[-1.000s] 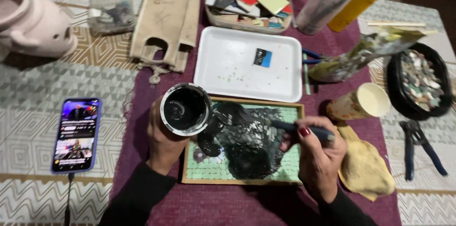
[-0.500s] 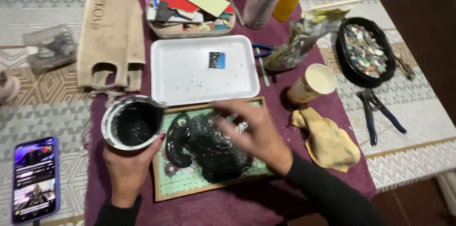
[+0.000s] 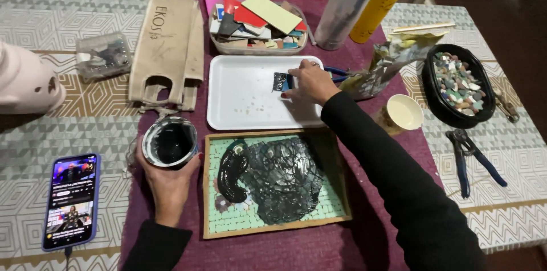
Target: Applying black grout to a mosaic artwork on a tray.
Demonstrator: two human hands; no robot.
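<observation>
The left hand point(image 3: 168, 183) grips a cup of black grout point(image 3: 170, 144) beside the framed mosaic point(image 3: 273, 183). The right hand point(image 3: 310, 82) reaches over the white tray point(image 3: 239, 97), fingers closing on a small dark tile point(image 3: 281, 81). The sleeve could drag through wet grout, or the cup may tip.

We see everything through one camera worn on the head, looking steeply down and forward across the worktop point(image 3: 501, 214). It sits close, so both hands and forearms reach in from the bottom edge, with no second view.
</observation>
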